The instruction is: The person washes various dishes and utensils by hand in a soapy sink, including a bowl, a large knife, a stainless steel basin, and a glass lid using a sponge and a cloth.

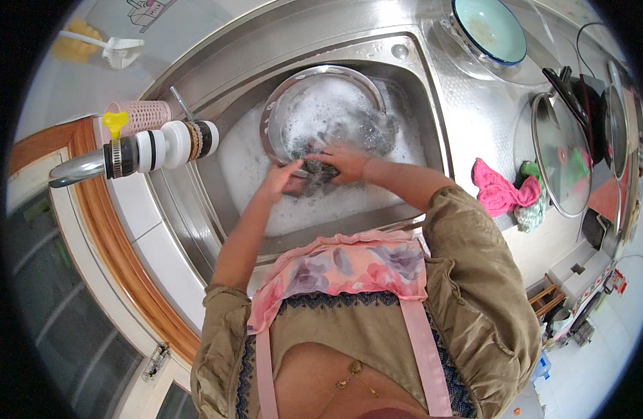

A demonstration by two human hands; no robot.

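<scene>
A round stainless steel basin (373, 86) sits tilted in the sink (441, 131), among white suds. My left hand (284, 180) is at the basin's near left edge, its thumb and fingers around a shiny bit of what looks like the rim. Over the near part of the basin, my right hand (345, 163) is blurred and curled over a dark, wet object (321, 168). Foam and fingers hide most of that object, so I cannot tell its kind. Both hands are partly in the soapy water (321, 214).
A faucet (80, 166) with a white fitting juts in from the left. A pale blue enamel bowl (489, 31) stands at the upper right. Rightward lie a pink cloth (502, 188) and a glass lid (562, 152). A pink perforated holder (143, 115) is behind the faucet.
</scene>
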